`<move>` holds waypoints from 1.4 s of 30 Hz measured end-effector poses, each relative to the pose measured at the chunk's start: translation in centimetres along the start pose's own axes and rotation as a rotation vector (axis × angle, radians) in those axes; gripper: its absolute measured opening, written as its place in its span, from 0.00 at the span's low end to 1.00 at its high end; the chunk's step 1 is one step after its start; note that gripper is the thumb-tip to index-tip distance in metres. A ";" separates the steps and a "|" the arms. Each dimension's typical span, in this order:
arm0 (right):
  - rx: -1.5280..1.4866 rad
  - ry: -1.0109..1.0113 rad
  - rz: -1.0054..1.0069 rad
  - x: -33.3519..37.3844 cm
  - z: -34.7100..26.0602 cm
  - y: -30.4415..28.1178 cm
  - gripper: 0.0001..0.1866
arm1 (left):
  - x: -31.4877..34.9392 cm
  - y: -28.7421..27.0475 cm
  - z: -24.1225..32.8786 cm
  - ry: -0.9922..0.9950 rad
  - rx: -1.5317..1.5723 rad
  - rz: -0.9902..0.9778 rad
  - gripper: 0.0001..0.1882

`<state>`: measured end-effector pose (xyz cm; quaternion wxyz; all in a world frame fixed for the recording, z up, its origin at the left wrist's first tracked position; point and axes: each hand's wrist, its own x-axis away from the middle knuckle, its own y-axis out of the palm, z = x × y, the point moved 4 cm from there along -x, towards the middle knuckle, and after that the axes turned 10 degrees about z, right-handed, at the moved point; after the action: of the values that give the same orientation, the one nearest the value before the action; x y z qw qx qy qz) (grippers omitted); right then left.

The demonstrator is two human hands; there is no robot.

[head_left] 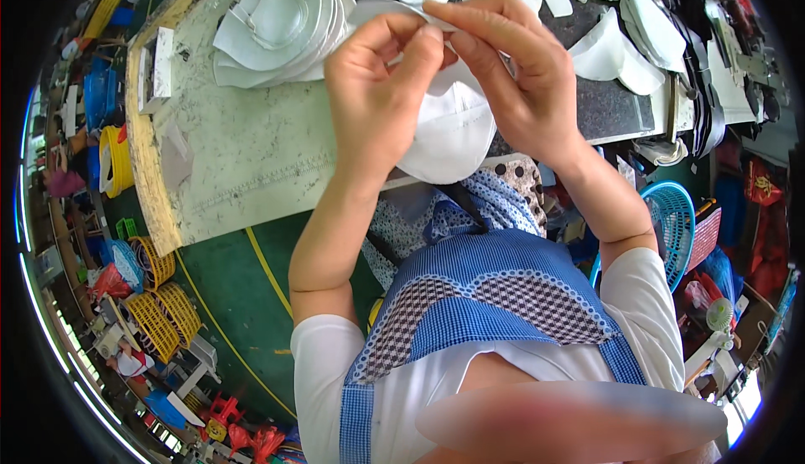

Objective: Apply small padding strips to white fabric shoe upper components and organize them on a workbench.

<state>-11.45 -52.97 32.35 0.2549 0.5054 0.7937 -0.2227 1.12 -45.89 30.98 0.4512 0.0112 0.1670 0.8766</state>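
A white, curved, stitched piece of material (453, 137) hangs between my hands over the front edge of the worktable. My left hand (377, 86) pinches its upper edge between thumb and fingers. Close beside it, my right hand (524, 74) grips the same edge, thumb and forefinger almost meeting the left fingertips. A seam crosses the piece below the fingers. What lies right between the fingertips is too small to make out. To the left of my left hand lies a stack of similar white curved pieces (281, 32).
The pale worktable (251, 162) has a worn wooden left edge and a small white box-like frame (156, 70). More white cut pieces (620, 53) lie on the dark surface at right. A blue plastic basket (668, 229) stands below right; yellow baskets (159, 321) stand on the floor at left.
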 end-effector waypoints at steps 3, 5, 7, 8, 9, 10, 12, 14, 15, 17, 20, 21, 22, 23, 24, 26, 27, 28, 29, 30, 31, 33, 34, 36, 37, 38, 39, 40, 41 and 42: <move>-0.156 0.286 -0.025 0.8 0.7 -0.4 0.13 | 0.6 0.3 -0.4 0.037 -0.033 0.011 0.05; -0.373 0.522 -0.002 1.5 1.1 0.0 0.11 | 1.4 0.2 -0.7 0.148 -0.165 0.036 0.04; -0.420 0.706 0.045 2.1 3.2 -1.5 0.11 | 2.6 0.9 -0.6 0.307 -0.331 -0.136 0.04; -0.457 0.896 0.095 2.4 4.2 -2.2 0.11 | 3.1 1.2 -0.4 0.390 -0.431 -0.239 0.05; -0.414 0.930 0.131 2.5 3.9 -2.9 0.11 | 3.6 1.0 -0.3 0.389 -0.515 -0.344 0.08; -0.366 0.963 0.165 2.6 3.5 -3.8 0.11 | 4.1 0.7 0.4 0.395 -0.521 -0.338 0.08; -0.291 0.944 0.001 3.6 2.0 -5.4 0.09 | 5.0 0.8 3.3 0.730 -0.582 -0.176 0.12; -0.406 0.895 -0.181 4.8 -0.6 -4.9 0.07 | 6.0 2.0 4.9 0.884 -0.766 -0.292 0.11; -0.539 0.969 -0.237 5.7 -1.3 -4.7 0.06 | 7.0 2.8 4.6 1.038 -0.838 -0.466 0.09; -0.360 1.048 -0.164 7.1 -0.7 -6.4 0.08 | 8.9 3.5 4.1 1.155 -0.811 -0.679 0.06; -0.083 1.098 0.060 12.1 1.6 -12.9 0.10 | 11.1 3.1 5.3 1.115 -0.489 -0.814 0.06; -0.010 1.201 0.196 15.7 2.6 -15.8 0.10 | 11.2 3.1 5.9 1.117 -0.467 -0.819 0.06; 0.030 1.235 0.309 20.5 4.3 -19.0 0.10 | 10.7 3.0 6.7 1.018 -0.456 -0.791 0.07; 0.245 1.336 0.290 24.1 5.0 -21.5 0.10 | 10.0 2.8 7.3 0.918 -0.452 -0.760 0.09; 0.724 1.255 0.002 27.6 5.8 -24.4 0.11 | 9.3 2.7 7.7 0.883 -0.472 -0.724 0.13; 1.198 0.765 -0.246 24.1 2.7 -23.1 0.14 | 8.2 2.6 6.5 0.782 -0.540 -0.703 0.15; 0.750 0.787 0.002 22.4 3.0 -22.7 0.15 | 7.8 2.8 5.8 0.785 -0.556 -0.647 0.18; 0.437 0.836 0.084 18.0 1.2 -20.2 0.20 | 7.8 3.0 6.1 0.672 -0.648 -0.638 0.16; 0.036 0.709 0.049 14.2 -0.3 -17.5 0.31 | 7.5 2.8 5.6 0.596 -0.635 -0.565 0.14; -0.163 0.586 -0.067 11.3 -1.5 -14.3 0.42 | 7.1 2.5 5.1 0.524 -0.627 -0.483 0.12; -0.134 0.362 -0.229 9.5 -2.2 -11.6 0.45 | 6.4 2.3 4.8 0.507 -0.638 -0.472 0.12; 0.091 0.175 -0.297 6.6 -3.5 -7.8 0.27 | 6.1 1.0 4.3 0.325 -0.592 -0.372 0.15; 0.205 0.115 -0.279 6.4 -3.0 -6.8 0.21 | 6.0 -0.2 3.7 0.141 -0.530 -0.281 0.17; 0.196 0.101 -0.238 5.1 -2.9 -5.9 0.12 | 6.5 -1.3 3.1 -0.028 -0.535 -0.268 0.32; 0.197 0.027 -0.311 4.4 -3.4 -5.2 0.10 | 6.8 -1.1 3.5 0.176 -0.731 -0.239 0.39; 0.226 -0.177 -0.413 3.8 -3.9 -4.3 0.10 | 6.8 -0.8 4.2 0.380 -0.922 -0.211 0.47; 0.274 -0.302 -0.522 3.6 -4.6 -3.4 0.11 | 6.6 -0.5 4.8 0.424 -1.010 -0.308 0.55; 0.320 -0.427 -0.634 3.4 -5.3 -2.5 0.12 | 6.6 0.3 5.4 0.584 -1.070 -0.365 0.49; 0.275 -0.518 -0.533 2.4 -6.1 -2.1 0.13 | 6.6 0.3 5.2 0.400 -1.033 -0.430 0.43; 0.230 -0.603 -0.430 1.3 -6.5 -2.0 0.15 | 6.7 0.1 4.8 0.217 -0.985 -0.494 0.38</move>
<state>-14.92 -48.88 36.79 0.3661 0.2645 0.7409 -0.4971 -2.16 -39.27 34.67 0.5754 -0.3305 -0.2192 0.7153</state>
